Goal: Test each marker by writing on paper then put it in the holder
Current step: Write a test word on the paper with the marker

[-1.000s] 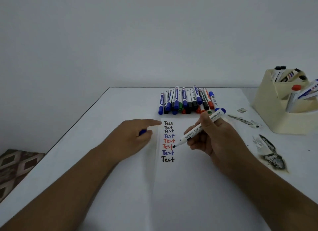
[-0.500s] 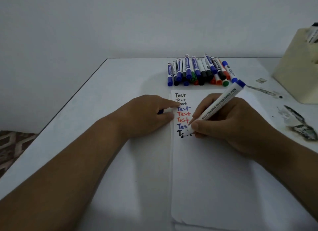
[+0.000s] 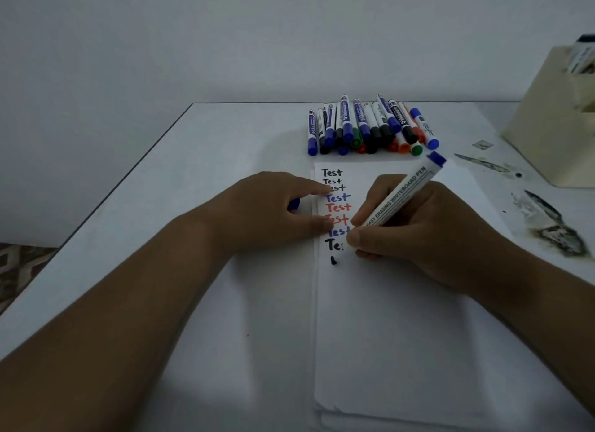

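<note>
My right hand [image 3: 428, 235] grips a white whiteboard marker [image 3: 402, 195] with a blue end, its tip down on the white paper [image 3: 402, 335] below a column of "Test" words [image 3: 336, 206] in black, blue and red. A fresh dark stroke [image 3: 334, 260] sits under the last word. My left hand [image 3: 273, 209] rests on the paper's left edge, holding a blue cap [image 3: 293, 203] against the palm with curled fingers. A pile of capped markers [image 3: 370, 129] lies beyond the paper. The cream holder [image 3: 553, 122] stands at the far right with markers in it.
The white table [image 3: 209, 161] ends at a dark edge on the left, with patterned floor below. Dark ink smears and scraps [image 3: 553, 225] mark the table right of the paper. A plain wall rises behind.
The marker tip has dropped from beside the lower words to just under the last "Test" and left a first dark stroke. My head has tilted down, and my left hand stays on the paper.
</note>
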Demonstrator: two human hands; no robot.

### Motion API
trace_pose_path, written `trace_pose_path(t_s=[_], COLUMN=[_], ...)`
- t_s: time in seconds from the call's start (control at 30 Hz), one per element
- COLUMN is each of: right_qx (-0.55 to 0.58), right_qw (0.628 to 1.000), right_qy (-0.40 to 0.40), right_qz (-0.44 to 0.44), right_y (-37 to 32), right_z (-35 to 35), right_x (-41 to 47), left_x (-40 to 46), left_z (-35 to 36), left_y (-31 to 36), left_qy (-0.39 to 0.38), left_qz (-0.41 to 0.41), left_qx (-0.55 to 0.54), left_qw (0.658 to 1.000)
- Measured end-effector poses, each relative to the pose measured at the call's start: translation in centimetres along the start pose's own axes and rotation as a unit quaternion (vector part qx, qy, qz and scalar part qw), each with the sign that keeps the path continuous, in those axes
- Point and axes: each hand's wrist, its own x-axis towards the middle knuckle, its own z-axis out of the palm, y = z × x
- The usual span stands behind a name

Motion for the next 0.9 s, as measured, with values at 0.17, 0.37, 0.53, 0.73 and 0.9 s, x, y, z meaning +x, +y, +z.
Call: trace_pose_path(t_s=[0.17, 0.37, 0.53, 0.73, 0.9], right_qx=[0.005, -0.060, -0.063, -0.022, -0.026], right_qw=[1.000, 0.998, 0.997, 0.999, 0.999], right_qy=[0.017, 0.014, 0.032, 0.032, 0.025], right_qz=[-0.004, -0.028, -0.020, 0.002, -0.011], right_y=[0.15, 0.04, 0.22, 0.05, 0.03], right_z=[-0.18, 0.01, -0.16, -0.38, -0.28], right_x=[0.13, 0.12, 0.16, 0.04, -0.05], left_x=[-0.06, -0.04, -0.06, -0.04, 0.05], left_z=[-0.02, -0.15, -0.11, -0.17, -0.02], left_y=[0.07, 0.09, 0.10, 0.09, 0.02], left_qy=[0.000, -0.009, -0.004, -0.007, -0.010], left_qz=[0.004, 0.001, -0.002, -0.004, -0.009], left_qx=[0.001, -0.004, -0.006, -0.007, -0.004], left_qw=[1.000, 1.000, 1.000, 1.000, 1.000])
